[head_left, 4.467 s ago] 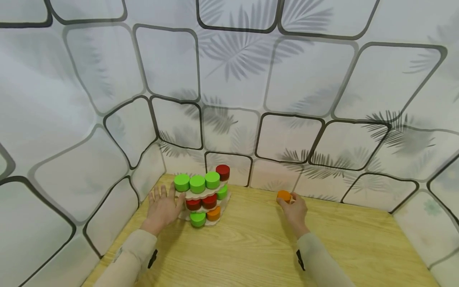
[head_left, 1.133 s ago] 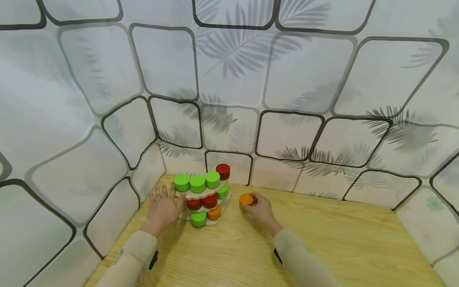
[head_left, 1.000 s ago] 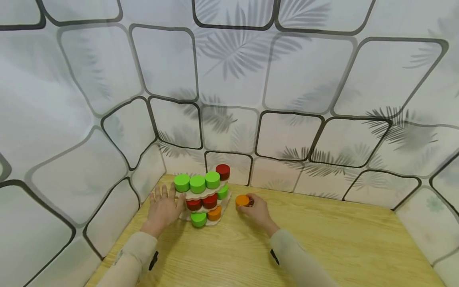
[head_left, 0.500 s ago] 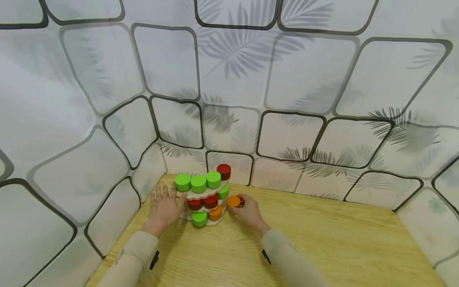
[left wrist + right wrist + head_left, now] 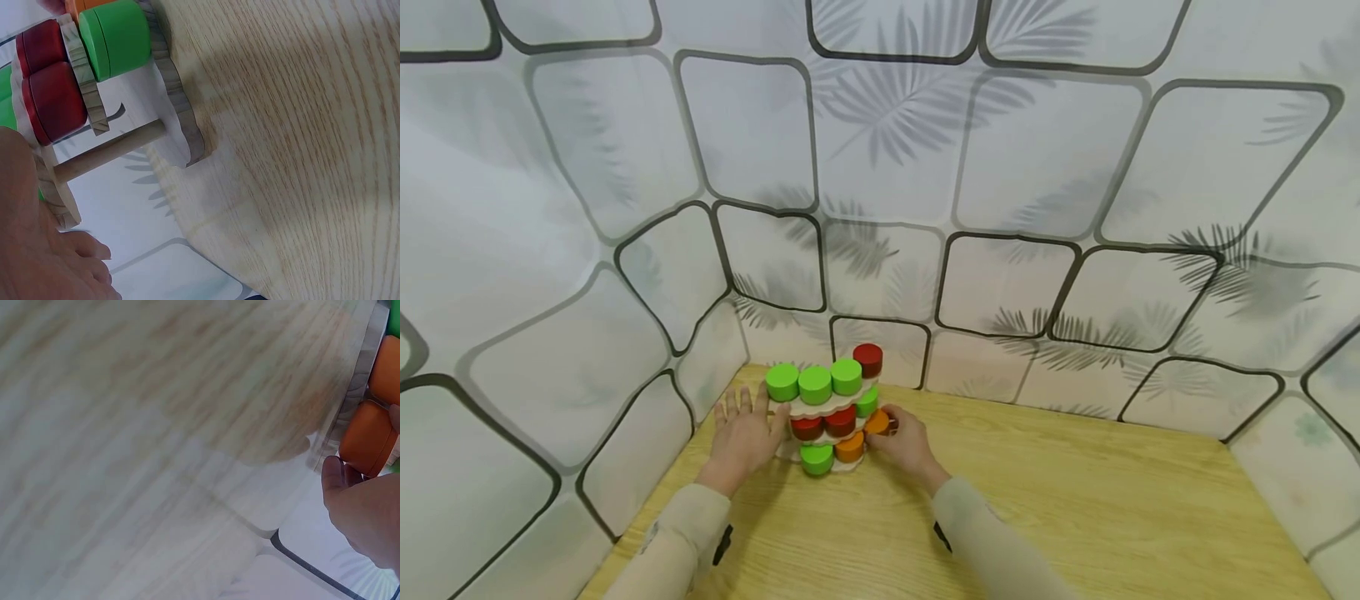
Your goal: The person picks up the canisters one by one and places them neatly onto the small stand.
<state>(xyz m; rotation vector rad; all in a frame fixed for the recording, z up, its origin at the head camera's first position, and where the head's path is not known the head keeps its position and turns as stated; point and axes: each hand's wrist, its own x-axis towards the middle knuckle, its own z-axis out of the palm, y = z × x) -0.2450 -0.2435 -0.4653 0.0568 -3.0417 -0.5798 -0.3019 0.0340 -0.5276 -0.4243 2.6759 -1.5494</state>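
A tiered wooden stand with scalloped shelves holds thick round blocks. Several green blocks and a red block sit on its top shelf. Red blocks and a green one fill the middle. Lowest are a green block and an orange block. My right hand pinches a second orange block at the bottom shelf's right side, close beside the first orange one. Fingers spread, my left hand rests against the stand's left edge.
The stand is on a wood-grain table in the left back corner. Patterned fabric walls rise behind and at both sides. A dowel joins two shelves in the left wrist view.
My right hand has carried the orange block leftward across the table, from well right of the stand to its bottom shelf. The left hand has stayed at the stand's edge.
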